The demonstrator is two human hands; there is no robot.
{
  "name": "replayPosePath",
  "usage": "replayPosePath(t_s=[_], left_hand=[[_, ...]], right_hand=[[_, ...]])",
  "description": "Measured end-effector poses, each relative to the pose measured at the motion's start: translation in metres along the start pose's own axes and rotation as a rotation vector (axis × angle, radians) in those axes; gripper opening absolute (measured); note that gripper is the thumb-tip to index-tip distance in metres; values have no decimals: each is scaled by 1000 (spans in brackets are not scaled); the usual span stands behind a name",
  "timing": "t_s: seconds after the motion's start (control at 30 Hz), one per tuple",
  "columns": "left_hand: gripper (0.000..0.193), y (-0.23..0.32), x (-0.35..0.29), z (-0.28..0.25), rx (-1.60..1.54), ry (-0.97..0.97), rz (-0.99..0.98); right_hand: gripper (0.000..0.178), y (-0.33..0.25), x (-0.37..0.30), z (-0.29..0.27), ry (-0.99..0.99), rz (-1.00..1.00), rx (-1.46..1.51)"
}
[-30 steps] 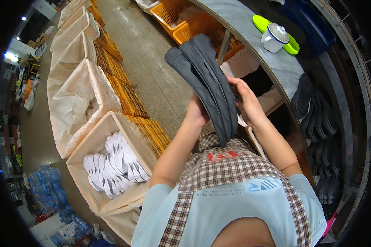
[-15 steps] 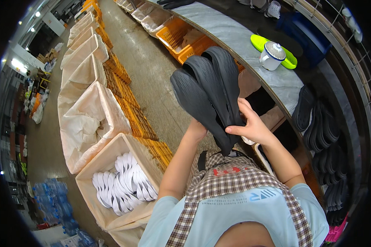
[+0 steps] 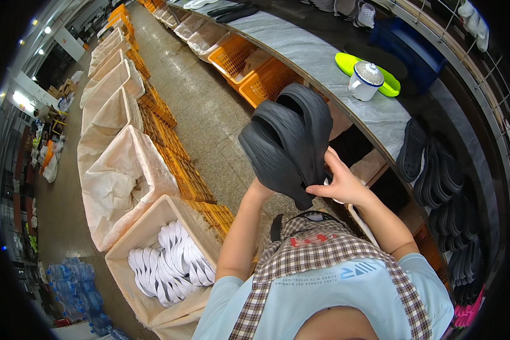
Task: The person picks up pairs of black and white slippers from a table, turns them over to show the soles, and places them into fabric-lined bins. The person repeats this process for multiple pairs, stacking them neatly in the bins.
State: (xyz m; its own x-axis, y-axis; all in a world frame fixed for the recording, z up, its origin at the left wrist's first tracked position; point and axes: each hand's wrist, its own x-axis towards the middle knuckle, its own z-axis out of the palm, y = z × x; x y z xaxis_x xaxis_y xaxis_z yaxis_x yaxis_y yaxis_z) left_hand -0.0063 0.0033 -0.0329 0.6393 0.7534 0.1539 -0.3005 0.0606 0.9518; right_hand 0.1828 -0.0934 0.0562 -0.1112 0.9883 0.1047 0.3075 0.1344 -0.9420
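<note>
Left hand [image 3: 259, 191] and right hand [image 3: 344, 182] flank a nested stack of black moulded shoe pieces [image 3: 289, 139], held by the narrow ends just above the checked apron [image 3: 323, 249]. The left bears on the stack's lower left side, probably for support; its fingers are hidden behind, so its grip cannot be told. The right clamps the opposite edge, thumb across the front, which seems to keep the loose pieces together while their broad ends fan upward.

Farthest left, blue plastic bottles [image 3: 76, 289] stand on the floor [image 3: 209, 133]. Next runs a row of cloth-lined crates [image 3: 127, 170]; the nearest, beside the left forearm, holds white curved strips [image 3: 170, 263]. The stack hangs over the aisle, hiding part of the orange baskets [image 3: 269, 79] under the bench [image 3: 306, 54]. On that bench a lidded white mug [image 3: 362, 89] rests on a lime-green oblong piece [image 3: 390, 85], taking up room near the edge. At far right, a perforated black clog [image 3: 411, 150] lies beside overlapping dark shoe pieces [image 3: 439, 173].
</note>
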Motion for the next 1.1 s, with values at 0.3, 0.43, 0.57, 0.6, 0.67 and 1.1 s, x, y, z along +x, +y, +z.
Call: replayPosePath(t_s=[0.3,0.43,0.57,0.6,0.67,1.1], left_hand=[[65,6,-2,-3,-4,22,-85],[66,4,1,-7,174,-37,-52],[56,15,9,7,84,-13,92],[52,18,10,14,-231,98,-3],[45,24,5,31,-881,314,-196],[45,30,-15,16,-892,213,-232]], right_hand=[[85,12,-3,-1,-25,-52,-98],[81,26,-9,0,10,-131,-140],[77,52,1,-2,74,-251,-362],[76,58,8,-3,102,-256,-440],[67,64,19,-7,157,-287,-508],[68,13,-10,3,-91,369,1014]])
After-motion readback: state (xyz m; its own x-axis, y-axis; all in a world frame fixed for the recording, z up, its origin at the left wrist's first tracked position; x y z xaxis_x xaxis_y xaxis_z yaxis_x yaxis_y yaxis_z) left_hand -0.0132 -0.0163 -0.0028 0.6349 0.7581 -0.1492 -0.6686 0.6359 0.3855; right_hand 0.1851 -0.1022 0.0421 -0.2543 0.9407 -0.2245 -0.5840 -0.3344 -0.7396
